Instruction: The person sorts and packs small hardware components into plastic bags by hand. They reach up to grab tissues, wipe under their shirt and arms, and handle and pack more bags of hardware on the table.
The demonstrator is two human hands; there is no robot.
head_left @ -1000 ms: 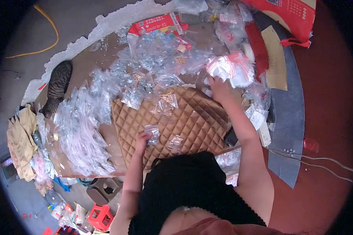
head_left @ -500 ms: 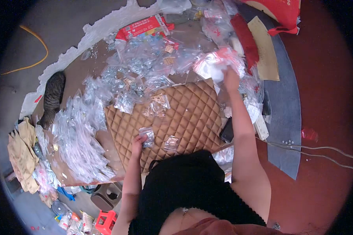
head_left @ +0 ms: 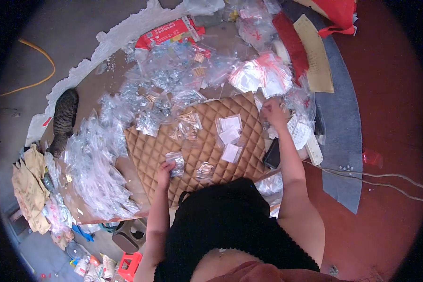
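My left hand (head_left: 165, 169) pinches the edge of a small clear bag of metal parts (head_left: 176, 163) over the brown quilted mat (head_left: 207, 150). Right of it lies a bag of copper-coloured pieces (head_left: 205, 170), with more such bags (head_left: 190, 119) higher up. Small bags with white contents (head_left: 230, 129) rest on the mat's right part. My right hand (head_left: 271, 112) is beyond the mat's right edge, its fingers bent together; what they hold, if anything, I cannot make out. Just above it sits a pile of white, red-edged bags (head_left: 263, 75).
Long clear bags (head_left: 98, 169) cover the left side. More bags of metal parts (head_left: 164, 66) lie behind the mat. A cat (head_left: 65, 117) rests at the far left. A black object (head_left: 271, 154) and a white power strip (head_left: 314, 149) are at the right.
My right hand has moved from the white bag pile down toward the mat's right edge. Small white-filled bags now lie on the mat. My left hand still holds its bag.
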